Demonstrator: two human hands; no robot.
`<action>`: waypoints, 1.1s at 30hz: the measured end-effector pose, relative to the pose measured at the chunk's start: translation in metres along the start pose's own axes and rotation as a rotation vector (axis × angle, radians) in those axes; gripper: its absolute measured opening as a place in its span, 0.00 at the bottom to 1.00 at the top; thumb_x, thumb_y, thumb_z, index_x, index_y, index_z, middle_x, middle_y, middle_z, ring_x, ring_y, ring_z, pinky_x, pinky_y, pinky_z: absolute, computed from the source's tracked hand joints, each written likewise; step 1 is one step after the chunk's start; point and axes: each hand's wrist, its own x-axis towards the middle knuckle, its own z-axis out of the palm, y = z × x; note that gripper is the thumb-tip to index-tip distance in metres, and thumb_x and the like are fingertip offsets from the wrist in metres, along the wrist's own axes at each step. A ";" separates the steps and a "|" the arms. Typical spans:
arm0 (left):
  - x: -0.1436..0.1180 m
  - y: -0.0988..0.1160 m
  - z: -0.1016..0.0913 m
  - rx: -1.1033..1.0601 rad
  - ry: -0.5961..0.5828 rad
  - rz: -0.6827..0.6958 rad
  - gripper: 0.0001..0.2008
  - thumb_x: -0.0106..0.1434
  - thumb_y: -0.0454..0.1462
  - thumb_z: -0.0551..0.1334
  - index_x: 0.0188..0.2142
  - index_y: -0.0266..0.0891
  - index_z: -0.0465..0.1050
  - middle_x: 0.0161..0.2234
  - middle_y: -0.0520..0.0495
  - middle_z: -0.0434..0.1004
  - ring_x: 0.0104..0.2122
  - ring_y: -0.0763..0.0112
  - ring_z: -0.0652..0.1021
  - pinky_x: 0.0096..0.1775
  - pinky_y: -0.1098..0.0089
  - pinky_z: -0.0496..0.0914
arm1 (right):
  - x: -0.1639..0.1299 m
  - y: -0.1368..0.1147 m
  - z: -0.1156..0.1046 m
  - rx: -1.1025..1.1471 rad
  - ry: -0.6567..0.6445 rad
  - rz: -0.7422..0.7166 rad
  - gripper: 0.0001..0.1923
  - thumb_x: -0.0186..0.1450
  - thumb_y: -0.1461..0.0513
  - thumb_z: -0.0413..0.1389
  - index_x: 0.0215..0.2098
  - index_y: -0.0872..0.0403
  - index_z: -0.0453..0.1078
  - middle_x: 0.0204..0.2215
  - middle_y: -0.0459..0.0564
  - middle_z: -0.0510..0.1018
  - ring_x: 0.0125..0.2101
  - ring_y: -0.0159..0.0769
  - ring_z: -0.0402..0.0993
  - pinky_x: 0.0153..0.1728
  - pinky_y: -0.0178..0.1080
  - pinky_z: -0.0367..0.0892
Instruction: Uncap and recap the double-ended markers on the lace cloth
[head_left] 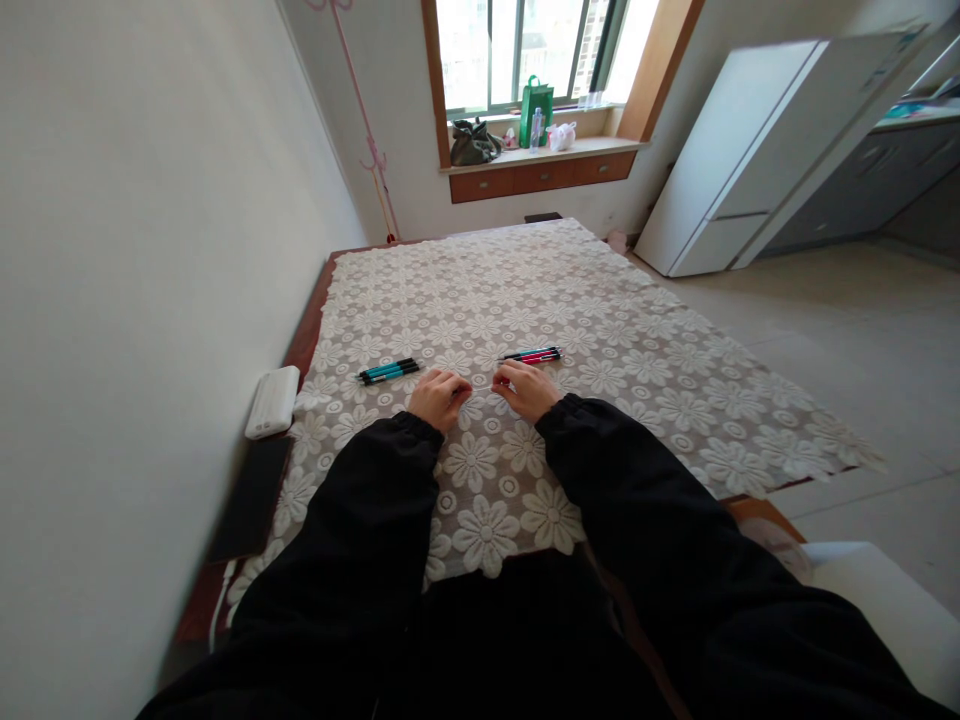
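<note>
A thin white strand (482,388) stretches across the small gap between my two hands, low over the lace tablecloth (470,462). My left hand (442,397) pinches one end with its fingertips. At the other end, my right hand (525,388) is closed in a similar pinch. Whether the strand is a string or an elastic band is too small to tell. Several teal and black pens (387,371) lie side by side just beyond my left hand. Behind my right hand rests another group of pens (534,354), teal and pinkish red, partly hidden by the fingers.
Along the wall at the left are a white box-shaped device (272,402), a flat black item (251,500) and a white cable (218,607). A windowsill (585,150) beyond the table bears a green bag (535,110) and a bottle. A white fridge (739,140) stands at the right.
</note>
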 end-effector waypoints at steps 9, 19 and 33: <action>-0.001 0.001 -0.002 0.070 0.070 -0.083 0.03 0.64 0.35 0.61 0.35 0.42 0.75 0.36 0.46 0.79 0.42 0.59 0.74 0.46 0.59 0.67 | 0.001 -0.001 0.001 -0.025 -0.009 0.016 0.07 0.67 0.59 0.58 0.38 0.54 0.73 0.35 0.47 0.74 0.36 0.33 0.70 0.39 0.34 0.60; -0.001 0.005 -0.003 0.079 0.046 -0.035 0.05 0.67 0.37 0.60 0.36 0.42 0.75 0.37 0.46 0.79 0.43 0.59 0.74 0.47 0.59 0.67 | 0.001 -0.001 0.003 -0.104 -0.110 -0.021 0.12 0.68 0.62 0.53 0.47 0.55 0.74 0.38 0.51 0.76 0.41 0.38 0.71 0.45 0.38 0.61; 0.000 0.011 -0.007 0.060 0.009 0.014 0.09 0.69 0.40 0.57 0.37 0.42 0.74 0.38 0.46 0.80 0.42 0.61 0.75 0.47 0.59 0.67 | -0.003 -0.010 0.004 -0.015 -0.091 -0.080 0.26 0.65 0.70 0.47 0.62 0.61 0.57 0.42 0.57 0.76 0.43 0.40 0.71 0.48 0.40 0.63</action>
